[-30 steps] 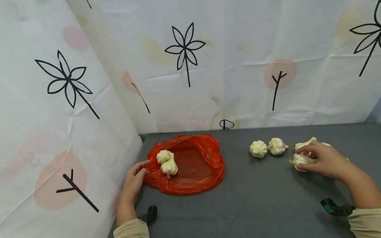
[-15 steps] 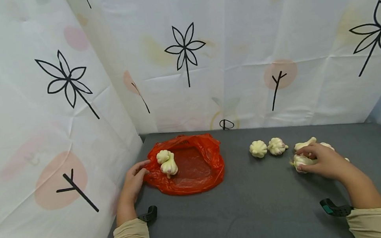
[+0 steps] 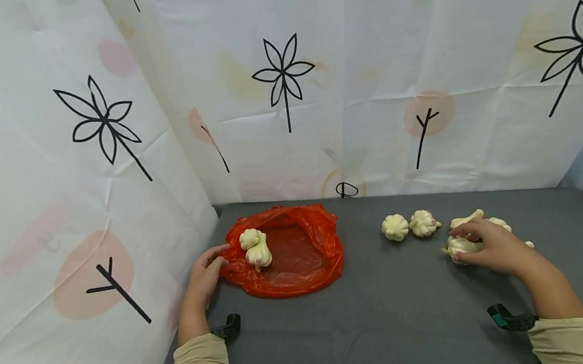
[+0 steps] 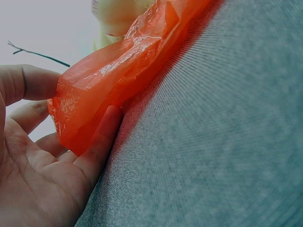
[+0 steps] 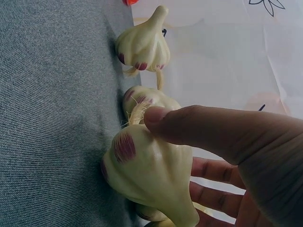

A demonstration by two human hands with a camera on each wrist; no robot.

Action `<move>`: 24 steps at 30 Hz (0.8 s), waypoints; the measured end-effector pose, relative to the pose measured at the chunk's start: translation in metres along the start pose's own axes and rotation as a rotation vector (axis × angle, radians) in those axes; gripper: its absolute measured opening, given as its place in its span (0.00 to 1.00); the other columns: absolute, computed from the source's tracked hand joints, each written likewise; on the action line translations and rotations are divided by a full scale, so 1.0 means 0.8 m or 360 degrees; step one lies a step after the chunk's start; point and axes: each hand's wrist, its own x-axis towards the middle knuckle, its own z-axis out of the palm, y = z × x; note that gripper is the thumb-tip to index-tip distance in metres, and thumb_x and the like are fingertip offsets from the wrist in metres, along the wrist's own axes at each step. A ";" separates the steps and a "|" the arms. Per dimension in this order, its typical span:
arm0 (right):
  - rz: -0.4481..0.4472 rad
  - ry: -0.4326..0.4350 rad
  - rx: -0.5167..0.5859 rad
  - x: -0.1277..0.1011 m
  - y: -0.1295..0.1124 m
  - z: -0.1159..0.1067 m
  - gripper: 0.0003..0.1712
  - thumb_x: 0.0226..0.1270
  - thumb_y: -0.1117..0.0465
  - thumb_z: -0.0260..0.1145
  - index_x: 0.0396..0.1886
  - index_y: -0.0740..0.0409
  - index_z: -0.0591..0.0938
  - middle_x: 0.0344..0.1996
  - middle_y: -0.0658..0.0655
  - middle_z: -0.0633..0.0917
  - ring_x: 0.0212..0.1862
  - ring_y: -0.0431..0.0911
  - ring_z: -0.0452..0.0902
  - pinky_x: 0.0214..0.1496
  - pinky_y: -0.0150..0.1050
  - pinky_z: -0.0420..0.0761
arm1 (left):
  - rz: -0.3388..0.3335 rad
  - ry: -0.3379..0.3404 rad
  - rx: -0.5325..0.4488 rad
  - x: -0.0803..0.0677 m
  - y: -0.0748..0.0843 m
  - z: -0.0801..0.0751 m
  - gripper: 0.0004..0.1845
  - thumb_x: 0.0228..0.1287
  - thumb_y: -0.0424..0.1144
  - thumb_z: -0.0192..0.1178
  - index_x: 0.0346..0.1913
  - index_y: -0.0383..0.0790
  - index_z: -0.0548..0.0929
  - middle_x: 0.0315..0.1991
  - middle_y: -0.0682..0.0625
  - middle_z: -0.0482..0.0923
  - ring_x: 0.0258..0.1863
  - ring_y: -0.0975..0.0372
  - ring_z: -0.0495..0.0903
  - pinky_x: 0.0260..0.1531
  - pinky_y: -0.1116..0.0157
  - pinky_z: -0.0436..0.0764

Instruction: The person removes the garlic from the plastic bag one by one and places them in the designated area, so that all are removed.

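Only the right wrist view shows purple streaks on the gripped garlic bulb (image 5: 151,175).

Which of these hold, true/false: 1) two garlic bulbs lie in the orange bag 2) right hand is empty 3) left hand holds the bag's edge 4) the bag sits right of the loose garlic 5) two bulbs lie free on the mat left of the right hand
1) True. Two garlic bulbs in the bag lie in the orange bag.
2) False. The right hand grips a garlic bulb between thumb and fingers.
3) True. The left hand pinches the bag's edge, clear in the left wrist view.
4) False. The bag sits on the left of the grey mat; the loose garlic is on the right.
5) True. Two free bulbs lie side by side on the mat, untouched.
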 end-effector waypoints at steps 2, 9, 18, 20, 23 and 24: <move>-0.0016 -0.0002 -0.0004 0.000 0.000 0.000 0.30 0.55 0.51 0.76 0.55 0.62 0.81 0.51 0.67 0.80 0.49 0.64 0.78 0.45 0.59 0.78 | 0.0011 0.0004 -0.0008 0.005 -0.008 -0.001 0.23 0.71 0.32 0.49 0.67 0.38 0.73 0.68 0.42 0.70 0.62 0.52 0.68 0.54 0.65 0.70; -0.0070 -0.0003 0.0006 -0.002 -0.001 -0.001 0.24 0.60 0.56 0.73 0.54 0.61 0.81 0.52 0.66 0.81 0.50 0.65 0.78 0.45 0.60 0.78 | 0.0041 0.0048 0.0037 0.012 -0.022 -0.001 0.22 0.71 0.33 0.50 0.65 0.42 0.76 0.65 0.44 0.73 0.56 0.57 0.72 0.51 0.68 0.72; -0.0113 0.0019 0.0030 -0.002 0.000 0.001 0.21 0.58 0.59 0.73 0.51 0.59 0.83 0.51 0.65 0.81 0.50 0.64 0.78 0.46 0.61 0.77 | 0.0022 0.0061 0.0047 0.012 -0.021 0.000 0.21 0.71 0.34 0.49 0.65 0.43 0.76 0.63 0.44 0.75 0.50 0.62 0.73 0.51 0.68 0.72; -0.0111 0.0010 0.0014 -0.002 0.000 0.002 0.21 0.57 0.59 0.73 0.50 0.59 0.83 0.51 0.65 0.80 0.50 0.64 0.78 0.46 0.60 0.77 | 0.0016 0.0061 0.0045 0.011 -0.021 0.000 0.21 0.71 0.34 0.49 0.65 0.43 0.76 0.63 0.44 0.75 0.50 0.62 0.73 0.51 0.68 0.72; -0.0089 -0.0009 -0.0014 -0.002 -0.001 0.001 0.21 0.57 0.59 0.73 0.50 0.59 0.84 0.51 0.66 0.79 0.50 0.65 0.77 0.45 0.60 0.77 | 0.0016 0.0058 0.0039 0.011 -0.021 -0.001 0.21 0.71 0.35 0.49 0.65 0.44 0.76 0.63 0.43 0.74 0.49 0.62 0.73 0.51 0.68 0.72; -0.0081 -0.0016 -0.0024 -0.002 -0.002 0.001 0.21 0.57 0.59 0.73 0.50 0.59 0.84 0.51 0.66 0.79 0.50 0.65 0.77 0.46 0.60 0.77 | 0.0019 0.0057 0.0038 0.010 -0.021 -0.001 0.21 0.71 0.35 0.49 0.65 0.44 0.76 0.63 0.43 0.74 0.49 0.62 0.73 0.51 0.68 0.72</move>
